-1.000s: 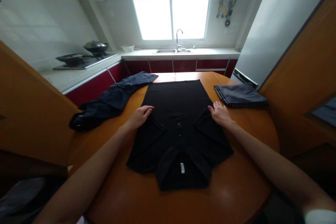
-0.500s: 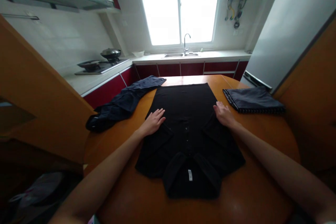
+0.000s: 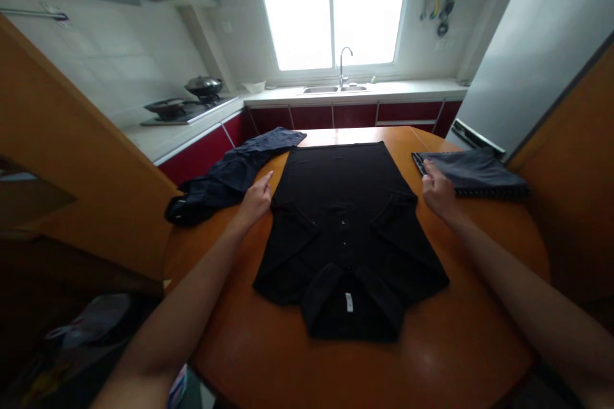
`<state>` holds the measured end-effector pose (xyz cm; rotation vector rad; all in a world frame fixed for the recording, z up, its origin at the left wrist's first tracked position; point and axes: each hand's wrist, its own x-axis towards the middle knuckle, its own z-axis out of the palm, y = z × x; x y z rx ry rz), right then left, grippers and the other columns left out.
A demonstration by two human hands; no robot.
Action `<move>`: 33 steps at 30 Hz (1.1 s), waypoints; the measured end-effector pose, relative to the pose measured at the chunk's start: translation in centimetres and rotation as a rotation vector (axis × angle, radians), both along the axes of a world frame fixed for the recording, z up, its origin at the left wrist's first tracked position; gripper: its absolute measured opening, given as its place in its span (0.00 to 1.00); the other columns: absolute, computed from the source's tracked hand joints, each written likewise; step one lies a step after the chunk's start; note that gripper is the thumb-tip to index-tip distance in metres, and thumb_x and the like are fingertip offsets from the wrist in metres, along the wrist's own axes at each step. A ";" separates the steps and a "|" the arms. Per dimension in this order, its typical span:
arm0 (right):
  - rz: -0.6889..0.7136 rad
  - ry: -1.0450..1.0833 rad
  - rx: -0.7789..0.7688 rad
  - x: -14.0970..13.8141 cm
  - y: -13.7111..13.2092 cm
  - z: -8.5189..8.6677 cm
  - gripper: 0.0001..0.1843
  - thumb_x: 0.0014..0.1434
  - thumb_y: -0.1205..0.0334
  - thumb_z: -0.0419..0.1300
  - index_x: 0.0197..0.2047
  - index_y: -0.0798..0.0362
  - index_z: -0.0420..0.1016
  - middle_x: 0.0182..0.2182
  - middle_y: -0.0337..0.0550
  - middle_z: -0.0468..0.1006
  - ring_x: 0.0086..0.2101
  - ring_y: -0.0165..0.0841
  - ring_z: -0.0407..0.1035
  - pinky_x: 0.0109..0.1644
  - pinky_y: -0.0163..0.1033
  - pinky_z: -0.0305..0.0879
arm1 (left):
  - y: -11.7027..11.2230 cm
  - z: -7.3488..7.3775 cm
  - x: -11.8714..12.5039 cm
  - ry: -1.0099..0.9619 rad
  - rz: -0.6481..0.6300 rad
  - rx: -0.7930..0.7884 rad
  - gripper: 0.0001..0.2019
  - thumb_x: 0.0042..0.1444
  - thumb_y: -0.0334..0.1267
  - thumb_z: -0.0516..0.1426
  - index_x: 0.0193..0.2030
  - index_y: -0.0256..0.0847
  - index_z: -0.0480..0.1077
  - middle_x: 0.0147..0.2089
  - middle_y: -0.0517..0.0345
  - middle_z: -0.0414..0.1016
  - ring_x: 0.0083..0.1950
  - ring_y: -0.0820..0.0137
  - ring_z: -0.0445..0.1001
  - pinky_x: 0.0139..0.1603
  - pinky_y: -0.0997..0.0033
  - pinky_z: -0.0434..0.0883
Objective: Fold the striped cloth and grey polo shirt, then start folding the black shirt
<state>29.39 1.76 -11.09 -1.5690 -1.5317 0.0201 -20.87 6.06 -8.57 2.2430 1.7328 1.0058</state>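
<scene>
A black short-sleeved polo shirt lies face up on the table, its collar towards me and its hem at the far side. The sleeves are spread out, and buttons and a white neck label show. My left hand is just off the shirt's left side, empty, with its fingers out and seen from the edge. Off the right side, my right hand is in front of the near left corner of a folded dark grey cloth. Its fingers are loosely bent, with nothing visible in them; whether it touches the cloth is unclear.
Crumpled dark blue clothing lies along the left edge of the round wooden table. Beyond are a counter with a sink, a stove with two pans, and a fridge at the right.
Both hands have left the shirt and moved outwards, the left one to the left, the right one to the right. The shirt stays spread out. The view has tilted down slightly.
</scene>
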 end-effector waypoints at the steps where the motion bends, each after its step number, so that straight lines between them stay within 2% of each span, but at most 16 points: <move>1: 0.043 -0.025 -0.010 -0.5 0.0 -0.3 0.32 0.65 0.61 0.45 0.68 0.66 0.65 0.67 0.57 0.65 0.67 0.41 0.56 0.73 0.48 0.48 | -0.1 0.0 0.0 -0.007 0.000 0.001 0.28 0.64 0.36 0.44 0.68 0.29 0.64 0.69 0.43 0.65 0.70 0.61 0.64 0.73 0.59 0.59; 5: 0.128 -0.086 -0.034 -1.5 0.2 -1.3 0.32 0.64 0.60 0.47 0.68 0.66 0.65 0.66 0.57 0.65 0.67 0.43 0.57 0.73 0.49 0.49 | -0.3 0.4 -0.6 -0.033 0.032 0.014 0.28 0.62 0.33 0.45 0.68 0.31 0.66 0.69 0.46 0.67 0.69 0.62 0.66 0.72 0.60 0.61; 10: 0.071 -0.049 -0.011 -0.4 0.6 -1.6 0.32 0.62 0.61 0.49 0.67 0.62 0.68 0.64 0.53 0.69 0.65 0.44 0.60 0.72 0.51 0.52 | -0.3 0.6 -1.4 0.002 0.053 -0.010 0.29 0.55 0.29 0.47 0.64 0.34 0.71 0.65 0.50 0.72 0.67 0.61 0.69 0.71 0.58 0.63; 13: -0.001 -0.002 0.004 0.4 0.8 -1.4 0.31 0.61 0.61 0.48 0.65 0.61 0.70 0.62 0.52 0.72 0.64 0.44 0.64 0.71 0.51 0.55 | -0.1 0.3 -1.5 0.040 0.032 -0.034 0.30 0.52 0.28 0.47 0.62 0.35 0.73 0.62 0.52 0.74 0.65 0.61 0.72 0.69 0.59 0.65; 19: -0.078 0.075 0.026 1.7 0.9 -0.3 0.30 0.60 0.64 0.47 0.61 0.65 0.74 0.58 0.57 0.76 0.60 0.42 0.69 0.67 0.46 0.61 | 0.5 -0.1 -1.6 0.089 0.032 -0.067 0.29 0.53 0.31 0.48 0.60 0.35 0.75 0.61 0.51 0.75 0.62 0.57 0.74 0.67 0.59 0.68; 23: -0.114 0.094 0.047 2.0 0.8 0.3 0.27 0.59 0.64 0.47 0.54 0.64 0.79 0.51 0.56 0.81 0.52 0.43 0.75 0.61 0.47 0.68 | 0.6 -0.1 -1.4 0.094 0.031 -0.083 0.28 0.53 0.32 0.48 0.59 0.34 0.76 0.60 0.50 0.76 0.59 0.55 0.77 0.65 0.59 0.70; 27: -0.055 0.040 -0.026 1.4 0.3 0.6 0.24 0.59 0.60 0.50 0.48 0.62 0.81 0.45 0.57 0.82 0.44 0.44 0.76 0.53 0.47 0.72 | 0.6 -0.2 -1.1 0.086 0.020 -0.078 0.26 0.54 0.35 0.48 0.56 0.37 0.77 0.59 0.52 0.78 0.58 0.57 0.77 0.64 0.61 0.70; 30: 0.057 -0.060 -0.051 -0.1 -0.1 0.4 0.24 0.61 0.61 0.48 0.51 0.61 0.80 0.49 0.56 0.80 0.49 0.43 0.74 0.59 0.46 0.68 | 0.7 -0.3 -0.9 0.087 0.011 -0.077 0.25 0.55 0.35 0.48 0.55 0.39 0.78 0.58 0.53 0.78 0.59 0.58 0.76 0.66 0.62 0.69; 33: 0.190 -0.169 -0.114 -2.2 -0.5 -0.3 0.27 0.65 0.62 0.45 0.61 0.61 0.74 0.58 0.55 0.75 0.59 0.40 0.68 0.67 0.44 0.60 | 0.7 -0.4 -0.9 0.099 0.002 -0.083 0.25 0.56 0.35 0.48 0.56 0.37 0.77 0.59 0.51 0.77 0.61 0.58 0.75 0.66 0.62 0.68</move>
